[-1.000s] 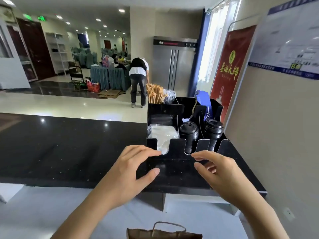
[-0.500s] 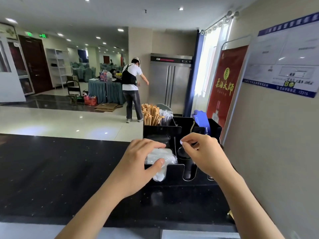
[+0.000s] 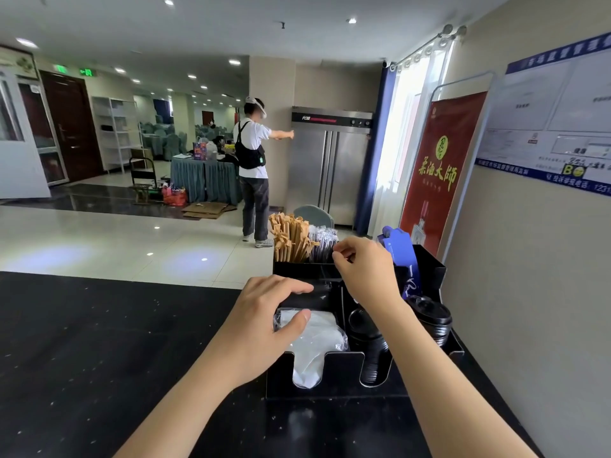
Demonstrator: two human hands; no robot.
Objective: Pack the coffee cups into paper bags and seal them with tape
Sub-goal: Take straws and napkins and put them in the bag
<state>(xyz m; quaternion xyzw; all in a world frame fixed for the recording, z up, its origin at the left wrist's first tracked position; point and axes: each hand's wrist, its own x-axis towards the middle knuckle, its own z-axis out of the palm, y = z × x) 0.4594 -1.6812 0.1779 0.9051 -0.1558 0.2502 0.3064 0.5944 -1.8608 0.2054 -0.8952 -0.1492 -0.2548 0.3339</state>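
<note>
A black organizer (image 3: 344,375) stands on the black counter (image 3: 99,358) by the right wall. It holds a plastic-wrapped pack of white lids (image 3: 317,342), two stacks of black cup lids (image 3: 367,328), paper-wrapped sticks (image 3: 289,239), plastic-wrapped straws (image 3: 322,241) and a blue object (image 3: 401,249). My left hand (image 3: 267,325) reaches over the front left compartment, fingers loosely curved above a divider, thumb on the white lid pack. My right hand (image 3: 363,272) is over the back compartments, fingers curled, fingertips beside the plastic-wrapped straws, nothing visible between them. No cup or paper bag is in view.
A beige wall with a notice board (image 3: 555,127) runs along the right, with a red banner (image 3: 439,166) behind the organizer. A person (image 3: 253,166) stands on the tiled floor beyond the counter near a steel refrigerator (image 3: 330,166).
My view has risen and the paper bag at the bottom edge has left it. Both hands moved forward over the organizer, the right one to the back compartments. The far person has straightened up.
</note>
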